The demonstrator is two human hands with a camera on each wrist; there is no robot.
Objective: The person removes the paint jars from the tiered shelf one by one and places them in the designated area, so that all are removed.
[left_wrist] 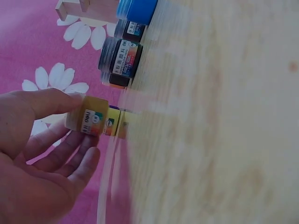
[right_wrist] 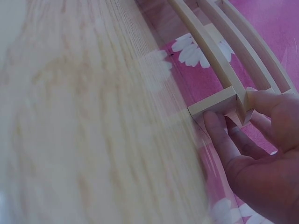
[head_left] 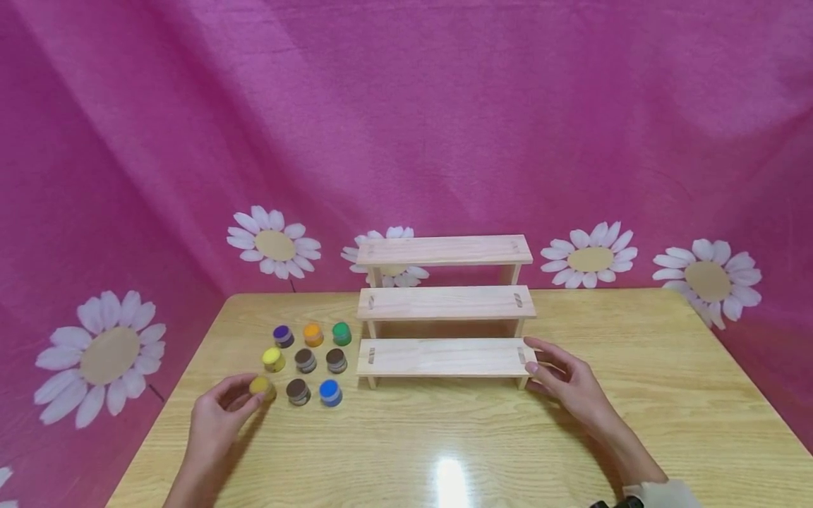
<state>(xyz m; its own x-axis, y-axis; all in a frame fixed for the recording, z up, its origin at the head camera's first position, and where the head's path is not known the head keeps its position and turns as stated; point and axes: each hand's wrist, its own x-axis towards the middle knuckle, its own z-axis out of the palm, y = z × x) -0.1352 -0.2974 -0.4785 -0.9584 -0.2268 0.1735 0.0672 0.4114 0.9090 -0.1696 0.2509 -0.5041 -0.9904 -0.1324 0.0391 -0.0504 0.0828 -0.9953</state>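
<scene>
My left hand (head_left: 219,416) pinches an ochre paint jar (head_left: 262,388) between thumb and fingers, close over the table at the front left of the jar group. In the left wrist view the jar's label (left_wrist: 92,122) faces the camera. My right hand (head_left: 568,384) grips the right end of the lowest tier of a three-tier wooden stand (head_left: 444,358). In the right wrist view, the thumb lies against the tier's end (right_wrist: 243,105), and the fingers reach to the side leg (right_wrist: 215,102).
Close right of the held jar stand a dark brown jar (head_left: 298,391) and a blue jar (head_left: 330,392). Behind them are yellow (head_left: 274,359), brown, purple (head_left: 283,336), orange (head_left: 313,334) and green (head_left: 341,334) jars. A pink flowered cloth (head_left: 406,127) hangs behind the wooden table (head_left: 381,451).
</scene>
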